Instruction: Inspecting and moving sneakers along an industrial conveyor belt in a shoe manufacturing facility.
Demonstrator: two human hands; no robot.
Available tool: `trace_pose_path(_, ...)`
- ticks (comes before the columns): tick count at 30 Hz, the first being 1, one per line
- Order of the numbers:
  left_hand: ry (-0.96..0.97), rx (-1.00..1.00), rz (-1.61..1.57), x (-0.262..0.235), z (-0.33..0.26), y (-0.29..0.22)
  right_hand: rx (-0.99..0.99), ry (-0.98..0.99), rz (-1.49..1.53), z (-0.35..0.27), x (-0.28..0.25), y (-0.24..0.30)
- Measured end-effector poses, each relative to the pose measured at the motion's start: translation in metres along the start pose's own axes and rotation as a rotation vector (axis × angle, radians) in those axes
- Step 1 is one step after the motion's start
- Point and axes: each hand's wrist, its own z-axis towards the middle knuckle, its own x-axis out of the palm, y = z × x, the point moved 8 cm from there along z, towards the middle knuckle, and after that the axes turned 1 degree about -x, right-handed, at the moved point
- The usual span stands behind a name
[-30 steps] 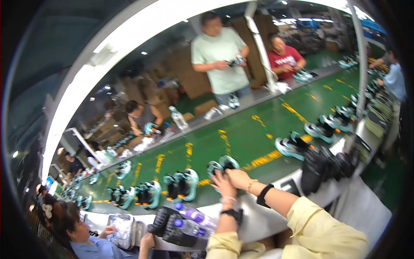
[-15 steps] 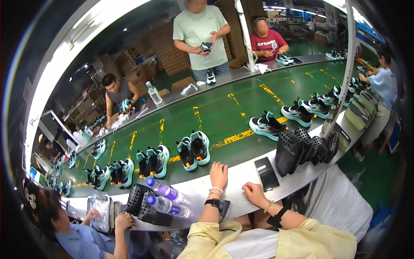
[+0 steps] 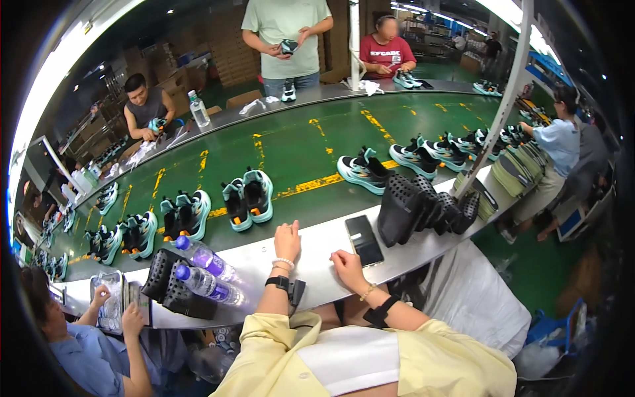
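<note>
My left hand (image 3: 287,240) is loosely curled at the inner edge of the metal ledge, with nothing visible in it. Just beyond it on the green conveyor belt stands a pair of black and mint sneakers (image 3: 258,196), not touched. My right hand (image 3: 348,267) is closed in a loose fist over the ledge, its fingers bent and nothing showing in them. Beside it lies a black smartphone (image 3: 364,239). To the left of my left hand, two clear bottles with purple labels (image 3: 215,286) lie on the ledge.
Black perforated shoe-shaped forms (image 3: 400,210) stand right of the phone; another (image 3: 188,304) lies by the bottles. More sneakers (image 3: 364,171) line the belt (image 3: 297,159). A white post (image 3: 497,106) rises at right. A person in blue (image 3: 86,357) sits close on my left; others work opposite.
My view has turned right, so the scene sits further left. My left hand has curled its fingers in; my right hand stays closed by the phone. The person on my left has raised their hands.
</note>
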Motion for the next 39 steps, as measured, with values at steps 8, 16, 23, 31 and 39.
trace_pose_path(8,0.019,-0.019,0.021,0.007,-0.002,0.001,-0.05,0.053,-0.142,0.002,-0.002,-0.002)
trace_pose_path(16,-0.007,0.067,0.066,0.01,0.0,-0.011,-0.105,0.05,-0.205,0.004,-0.003,-0.009)
trace_pose_path(23,0.01,0.065,0.061,0.011,-0.001,-0.017,-0.08,0.075,-0.209,0.003,-0.009,-0.003)
trace_pose_path(31,0.034,0.037,0.049,0.016,0.0,-0.021,-0.076,0.082,-0.225,0.005,-0.018,-0.004)
trace_pose_path(39,0.01,0.051,0.048,0.022,0.003,-0.029,-0.092,0.088,-0.253,0.009,-0.025,-0.009)
